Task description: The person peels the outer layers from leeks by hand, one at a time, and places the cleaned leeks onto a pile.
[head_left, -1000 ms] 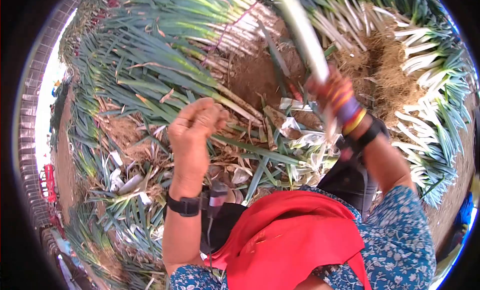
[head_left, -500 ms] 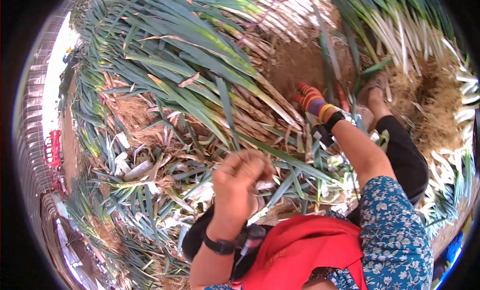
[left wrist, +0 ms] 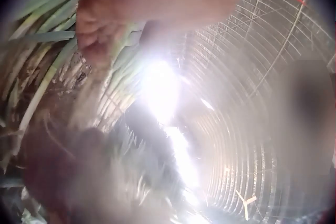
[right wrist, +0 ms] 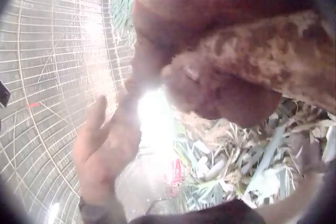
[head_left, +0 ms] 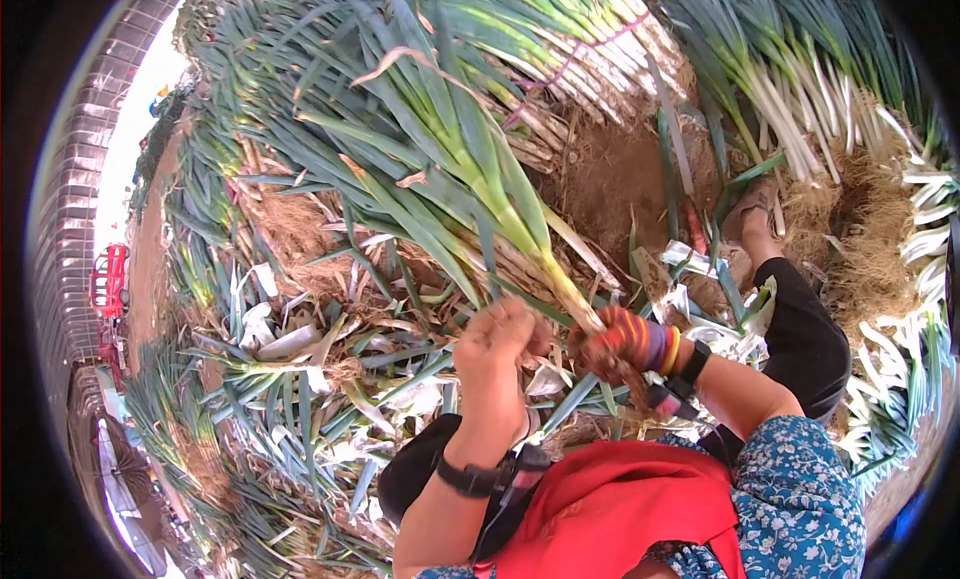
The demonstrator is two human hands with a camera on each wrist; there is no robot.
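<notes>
In the head view my right hand [head_left: 622,341], in a striped glove, grips a leek [head_left: 500,194] low on its stem near the roots. The leek slants up and left, its green leaves fanned over the pile. Soil-covered roots hang from the glove in the right wrist view. My bare left hand [head_left: 503,341] is just left of the leek's lower stem, its fingers loosely curled. In the right wrist view the thumb of the left hand [right wrist: 105,153] stands apart from its fingers, with nothing seen held.
A heap of untrimmed leeks [head_left: 300,109] lies ahead to the left, with a tied bundle [head_left: 600,64] behind. Cleaned white leeks [head_left: 905,309] line the right side. Peeled leaves and scraps [head_left: 330,349] litter the ground by the knees. A sandalled foot [head_left: 755,204] rests at the right.
The right hand swung a pale leek up at the right, reached empty into the heap, then drew another leek back toward the left hand. The left hand shifted right in view.
</notes>
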